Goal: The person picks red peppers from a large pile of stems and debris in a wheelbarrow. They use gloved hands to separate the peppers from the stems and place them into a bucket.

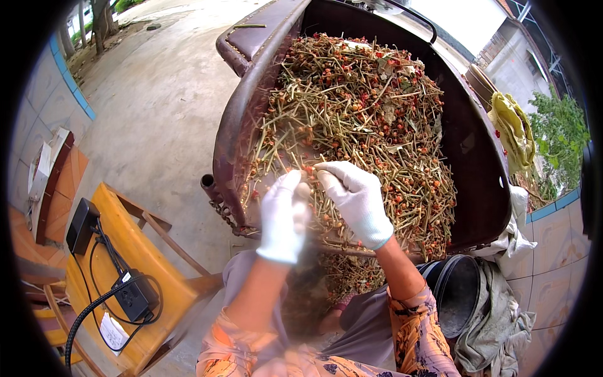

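Note:
My left hand (282, 217), in a white knit glove, is blurred over the near left part of the cart bed; its fingertips are drawn together, and what they hold cannot be made out. Close beside it, my right hand (355, 200) wears a matching glove. Its thumb and forefinger pinch at a small red-tipped stem piece (308, 169) between the two hands. Beneath and beyond both hands lies a heap of dry plant stems (353, 108) with red and orange bits and some withered leaves. A maroon metal cart bed (476, 155) holds the heap.
More stems (355, 275) lie below the bed's near edge. A black bucket (457, 297) and a grey cloth (490, 315) are at right. Left stands a yellow wooden stool (165, 292) with black cabled devices (134, 294). A yellow sack (513, 127) hangs beyond the bed's right wall.

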Demonstrator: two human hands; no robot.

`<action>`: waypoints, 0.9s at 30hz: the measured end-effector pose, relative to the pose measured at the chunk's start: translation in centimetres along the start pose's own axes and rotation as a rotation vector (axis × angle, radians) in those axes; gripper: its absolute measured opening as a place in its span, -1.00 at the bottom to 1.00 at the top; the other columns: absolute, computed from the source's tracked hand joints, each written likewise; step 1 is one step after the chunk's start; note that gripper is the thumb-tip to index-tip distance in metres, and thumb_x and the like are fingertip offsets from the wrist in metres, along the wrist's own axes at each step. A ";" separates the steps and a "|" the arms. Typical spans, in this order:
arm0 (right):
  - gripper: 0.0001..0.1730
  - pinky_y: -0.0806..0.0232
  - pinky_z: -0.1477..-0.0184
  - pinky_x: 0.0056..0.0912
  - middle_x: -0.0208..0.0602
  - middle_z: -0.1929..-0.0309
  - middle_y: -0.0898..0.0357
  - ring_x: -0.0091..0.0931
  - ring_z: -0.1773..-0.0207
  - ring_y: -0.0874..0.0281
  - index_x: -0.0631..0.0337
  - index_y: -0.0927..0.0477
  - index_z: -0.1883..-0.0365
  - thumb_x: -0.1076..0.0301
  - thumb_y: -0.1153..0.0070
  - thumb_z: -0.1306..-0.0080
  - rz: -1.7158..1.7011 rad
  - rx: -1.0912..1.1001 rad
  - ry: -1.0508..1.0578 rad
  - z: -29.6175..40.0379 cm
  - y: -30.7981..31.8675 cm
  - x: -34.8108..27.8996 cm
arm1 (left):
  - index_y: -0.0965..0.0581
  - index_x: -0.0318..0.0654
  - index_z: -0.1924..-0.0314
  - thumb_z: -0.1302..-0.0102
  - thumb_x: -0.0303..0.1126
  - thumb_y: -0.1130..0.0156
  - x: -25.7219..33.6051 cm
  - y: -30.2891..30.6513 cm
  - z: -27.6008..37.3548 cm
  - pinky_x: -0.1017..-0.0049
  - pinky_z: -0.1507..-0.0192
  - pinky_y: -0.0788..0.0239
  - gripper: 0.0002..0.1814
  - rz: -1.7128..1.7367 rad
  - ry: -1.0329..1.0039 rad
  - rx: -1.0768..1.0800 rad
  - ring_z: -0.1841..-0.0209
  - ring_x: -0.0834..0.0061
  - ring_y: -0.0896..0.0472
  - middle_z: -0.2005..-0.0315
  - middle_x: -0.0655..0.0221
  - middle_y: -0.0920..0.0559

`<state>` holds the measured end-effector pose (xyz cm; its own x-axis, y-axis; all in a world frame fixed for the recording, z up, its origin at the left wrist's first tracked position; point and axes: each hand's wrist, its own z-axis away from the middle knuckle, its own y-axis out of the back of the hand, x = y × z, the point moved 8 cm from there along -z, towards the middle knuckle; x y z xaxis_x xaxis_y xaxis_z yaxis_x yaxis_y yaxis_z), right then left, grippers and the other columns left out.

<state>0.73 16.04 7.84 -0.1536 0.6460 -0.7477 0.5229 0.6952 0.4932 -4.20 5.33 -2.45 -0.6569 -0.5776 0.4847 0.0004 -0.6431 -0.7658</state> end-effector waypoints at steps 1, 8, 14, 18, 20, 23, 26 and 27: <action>-0.82 -0.44 0.24 -0.47 -0.20 0.29 -0.67 -0.49 0.32 -0.62 0.29 -0.65 0.13 0.44 -0.16 -0.33 -0.019 -0.021 -0.038 -0.1 0.0 0.4 | -0.53 -0.20 0.21 -0.49 -0.31 -0.04 0.1 0.0 -0.2 0.69 0.83 0.07 -0.82 0.064 0.005 -0.032 0.82 0.77 -0.08 0.53 0.44 -0.62; -0.76 -0.42 0.20 -0.51 -0.36 0.35 -0.63 -0.62 0.30 -0.55 0.33 -0.64 0.15 0.33 -0.12 -0.33 -0.093 -0.415 -0.433 -0.3 2.4 2.1 | -0.46 -0.31 0.15 -0.50 -0.37 0.05 1.8 1.1 -0.9 0.74 0.81 -0.04 -0.83 0.353 -0.037 -0.114 0.80 0.76 -0.11 0.12 0.05 -0.66; -0.69 -0.45 0.09 -0.32 -0.13 0.19 -0.66 -0.28 0.17 -0.65 0.23 -0.65 0.11 0.22 -0.21 -0.29 0.237 -0.316 -0.057 -0.2 2.4 2.4 | -0.49 -0.34 0.17 -0.45 -0.45 0.03 2.1 1.5 -1.3 0.75 0.83 -0.05 -0.85 0.437 -0.022 -0.070 0.77 0.77 -0.13 0.27 0.15 -0.66; -0.34 -0.50 0.15 -0.28 -0.24 -0.13 -0.48 -0.23 0.15 -0.62 0.01 -0.38 -0.29 0.18 -0.26 -0.22 0.628 -0.272 0.027 0.9 -0.7 3.2 | -0.54 -0.35 0.13 -0.43 -0.46 0.03 1.6 1.6 -1.7 0.76 0.84 -0.05 -0.81 0.511 0.019 -0.071 0.76 0.77 -0.14 0.31 0.19 -0.66; -0.43 -0.49 0.21 -0.26 -0.24 -0.05 -0.48 -0.24 0.22 -0.62 0.03 -0.42 -0.20 0.24 -0.24 -0.21 0.672 -0.226 0.031 0.6 -1.3 3.2 | -0.56 -0.35 0.13 -0.44 -0.45 0.04 1.7 1.7 -1.9 0.76 0.84 -0.06 -0.79 0.591 0.040 -0.112 0.77 0.76 -0.14 0.32 0.21 -0.67; -0.59 -0.48 0.27 -0.25 -0.24 0.07 -0.51 -0.24 0.29 -0.62 0.06 -0.48 -0.06 0.32 -0.20 -0.23 0.648 -0.138 0.095 0.2 -1.4 3.9 | -0.58 -0.35 0.15 -0.45 -0.43 0.03 1.5 1.2 -1.7 0.76 0.83 -0.08 -0.78 0.638 0.061 -0.175 0.75 0.74 -0.17 0.32 0.22 -0.68; -0.69 -0.47 0.29 -0.25 -0.25 0.14 -0.52 -0.26 0.31 -0.62 0.05 -0.52 0.02 0.36 -0.17 -0.25 0.595 -0.076 0.130 -0.2 -1.6 3.1 | -0.59 -0.34 0.17 -0.47 -0.39 0.04 1.6 0.8 -1.6 0.76 0.83 -0.08 -0.75 0.617 0.045 -0.142 0.72 0.73 -0.21 0.34 0.23 -0.69; -0.72 -0.47 0.30 -0.25 -0.25 0.16 -0.53 -0.27 0.32 -0.62 0.05 -0.53 0.05 0.37 -0.16 -0.25 0.570 -0.060 0.138 -0.3 -2.0 2.7 | -0.59 -0.34 0.17 -0.48 -0.38 0.04 1.7 1.0 -1.6 0.76 0.83 -0.08 -0.74 0.605 0.031 -0.113 0.71 0.73 -0.23 0.35 0.23 -0.69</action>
<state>-0.99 16.48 4.94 0.0277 0.9553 -0.2944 0.5070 0.2404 0.8278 -6.55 4.50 -3.02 -0.5867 -0.8075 -0.0608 0.3007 -0.1475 -0.9422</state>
